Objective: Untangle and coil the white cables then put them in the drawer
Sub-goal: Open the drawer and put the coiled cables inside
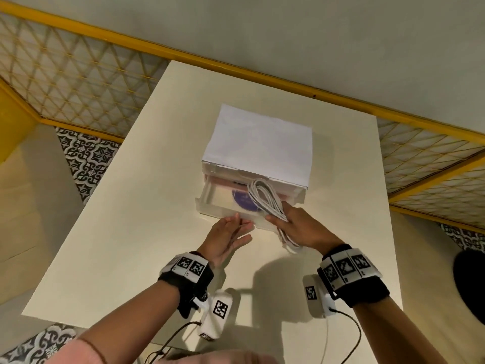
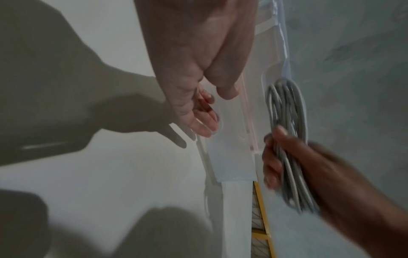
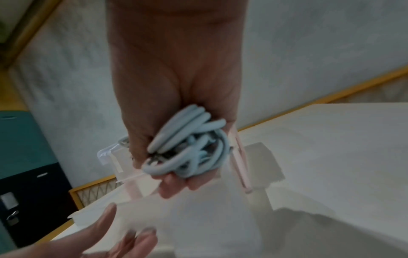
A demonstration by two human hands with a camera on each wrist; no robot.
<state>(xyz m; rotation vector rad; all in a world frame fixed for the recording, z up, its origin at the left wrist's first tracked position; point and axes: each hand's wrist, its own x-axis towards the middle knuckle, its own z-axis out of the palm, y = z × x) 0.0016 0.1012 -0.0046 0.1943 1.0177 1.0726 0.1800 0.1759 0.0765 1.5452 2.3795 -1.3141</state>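
Note:
My right hand grips a coiled bundle of white cables, its far loops hanging over the open drawer of a small white drawer box. In the right wrist view the cables fill my curled fingers. The left wrist view shows the cables in the right hand beside the box. My left hand is open, fingers straight, its fingertips at the drawer's front edge. A purple round item lies inside the drawer.
The box stands mid-table on a cream table. Patterned floor tiles and a yellow-framed lattice panel lie beyond the left edge. A dark round object sits off the table's right side.

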